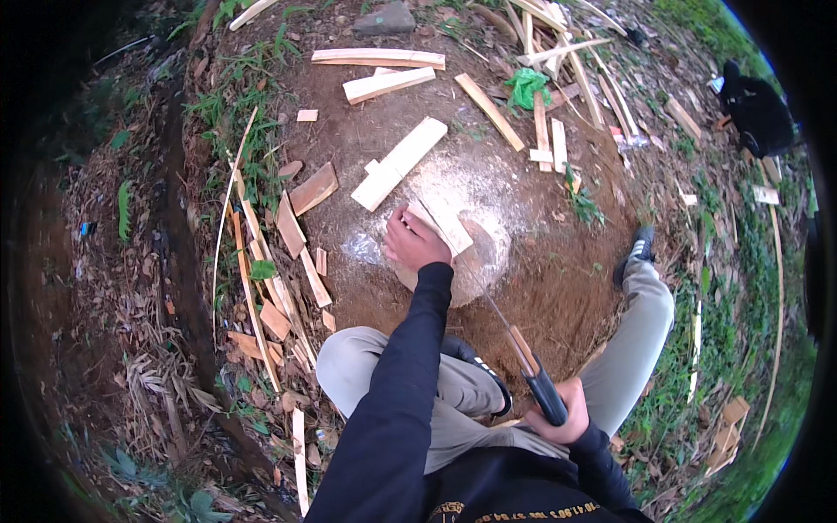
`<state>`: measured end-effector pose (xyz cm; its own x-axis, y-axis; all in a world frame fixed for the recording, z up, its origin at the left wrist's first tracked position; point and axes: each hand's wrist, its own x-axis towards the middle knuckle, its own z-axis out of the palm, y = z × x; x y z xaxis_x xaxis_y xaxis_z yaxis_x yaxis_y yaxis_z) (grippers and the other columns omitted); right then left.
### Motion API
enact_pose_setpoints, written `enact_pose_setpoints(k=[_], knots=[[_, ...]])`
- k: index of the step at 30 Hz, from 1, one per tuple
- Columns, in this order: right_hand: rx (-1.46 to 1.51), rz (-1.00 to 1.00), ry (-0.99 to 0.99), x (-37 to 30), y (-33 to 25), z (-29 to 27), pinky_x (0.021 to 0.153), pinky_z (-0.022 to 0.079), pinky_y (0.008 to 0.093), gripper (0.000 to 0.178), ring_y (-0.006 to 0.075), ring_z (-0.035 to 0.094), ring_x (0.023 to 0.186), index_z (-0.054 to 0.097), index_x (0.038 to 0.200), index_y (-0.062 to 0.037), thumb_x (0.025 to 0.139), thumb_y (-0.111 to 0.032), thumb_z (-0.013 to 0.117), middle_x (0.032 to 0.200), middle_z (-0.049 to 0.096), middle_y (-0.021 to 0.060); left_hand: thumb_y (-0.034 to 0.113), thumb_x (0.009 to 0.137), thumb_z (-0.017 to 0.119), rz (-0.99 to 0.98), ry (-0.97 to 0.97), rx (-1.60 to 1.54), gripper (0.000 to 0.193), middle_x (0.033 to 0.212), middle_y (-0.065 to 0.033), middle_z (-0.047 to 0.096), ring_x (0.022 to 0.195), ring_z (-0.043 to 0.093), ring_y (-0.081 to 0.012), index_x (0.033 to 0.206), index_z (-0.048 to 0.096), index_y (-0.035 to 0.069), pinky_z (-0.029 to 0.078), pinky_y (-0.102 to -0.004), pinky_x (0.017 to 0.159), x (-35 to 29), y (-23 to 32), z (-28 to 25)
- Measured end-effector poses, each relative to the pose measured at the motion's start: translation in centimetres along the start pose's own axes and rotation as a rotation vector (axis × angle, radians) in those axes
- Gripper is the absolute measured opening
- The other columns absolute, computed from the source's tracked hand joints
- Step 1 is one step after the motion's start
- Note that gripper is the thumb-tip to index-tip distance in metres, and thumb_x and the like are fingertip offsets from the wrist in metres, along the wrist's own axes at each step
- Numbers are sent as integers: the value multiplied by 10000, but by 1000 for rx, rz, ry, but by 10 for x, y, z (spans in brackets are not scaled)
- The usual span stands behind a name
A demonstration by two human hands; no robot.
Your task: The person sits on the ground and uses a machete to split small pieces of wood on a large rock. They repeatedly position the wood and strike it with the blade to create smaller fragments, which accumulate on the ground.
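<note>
My right hand (562,413) is wrapped round the black handle (546,394) of a hand saw, low in front of my body. Its thin blade (493,303) runs up and to the left, edge-on, to the short pale wooden board (446,228) on a round tree stump (466,283). With bent fingers, my left hand (417,240) grips that board at its left side, right beside the blade. How deep the teeth sit in the wood cannot be made out. Pale sawdust (488,187) covers the stump's far side and the soil around it.
Just beyond the stump lies a longer pale board (401,164). Several offcuts and strips (261,261) line the left side; a pile of slats (567,61) with a green plastic bag (527,87) is at the far right. A black bag (755,109) rests on the grass.
</note>
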<state>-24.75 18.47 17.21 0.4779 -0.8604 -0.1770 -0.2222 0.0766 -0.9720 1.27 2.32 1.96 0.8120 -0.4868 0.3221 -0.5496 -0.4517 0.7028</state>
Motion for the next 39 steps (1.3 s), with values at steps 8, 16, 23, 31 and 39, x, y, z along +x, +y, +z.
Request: enact_pose_setpoints(k=[8, 16, 23, 31, 39], knots=[[-189, 5, -51, 45, -19, 12, 547, 454, 374, 186, 335, 574, 530, 580, 695, -42, 686, -155, 728, 570, 539, 155, 307, 990, 411, -22, -77, 0, 287, 1104, -48, 638, 1091, 539, -273, 1118, 606, 140, 292, -461, 991, 7, 4, 2], [-176, -69, 313, 83, -40, 44, 572, 425, 379, 269, 274, 520, 544, 539, 679, -43, 672, -144, 789, 566, 489, 103, 272, 989, 421, -32, -61, 7, 262, 1095, -34, 637, 1087, 534, -265, 1113, 614, 147, 285, -440, 989, 5, 13, 5], [-118, 161, -19, -3, -52, 5, 468, 380, 288, 281, 91, 442, 444, 486, 559, -48, 691, -82, 733, 482, 451, 33, 257, 971, 444, -1, -49, 5, 243, 1068, -39, 629, 1046, 535, -247, 1125, 601, 156, 278, -415, 991, 0, 5, -6], [-113, 174, -45, 5, -51, 7, 477, 393, 286, 283, 98, 484, 477, 478, 568, -70, 689, -83, 734, 515, 495, 3, 259, 977, 440, -26, -36, -32, 235, 1072, -54, 627, 1084, 521, -251, 1108, 604, 151, 266, -426, 988, 6, 0, -7], [-178, -201, 353, 111, -15, 52, 481, 400, 297, 286, 144, 487, 453, 497, 575, -61, 707, -111, 747, 507, 470, 17, 262, 981, 437, -28, -67, -41, 248, 1078, -64, 640, 1057, 541, -264, 1112, 609, 140, 284, -421, 975, 5, 10, -5]])
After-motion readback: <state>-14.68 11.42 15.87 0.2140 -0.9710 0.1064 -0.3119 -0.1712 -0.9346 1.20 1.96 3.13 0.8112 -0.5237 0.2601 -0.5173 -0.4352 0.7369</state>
